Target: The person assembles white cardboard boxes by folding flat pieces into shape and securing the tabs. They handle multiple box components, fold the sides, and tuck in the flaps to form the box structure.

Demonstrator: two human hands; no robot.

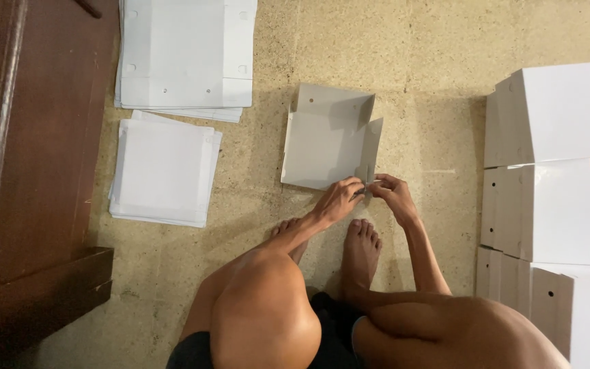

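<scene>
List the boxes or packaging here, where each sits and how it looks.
Half-folded box: floor centre, grey-white card, both hands at its near corner.
Large flat sheets: top left stack, white, punched holes.
Smaller flat sheets: below them, white, square.
Finished boxes: right edge, white, stacked.

both hands, left hand (338,199) and right hand (392,195), fingers pinched, close together
</scene>
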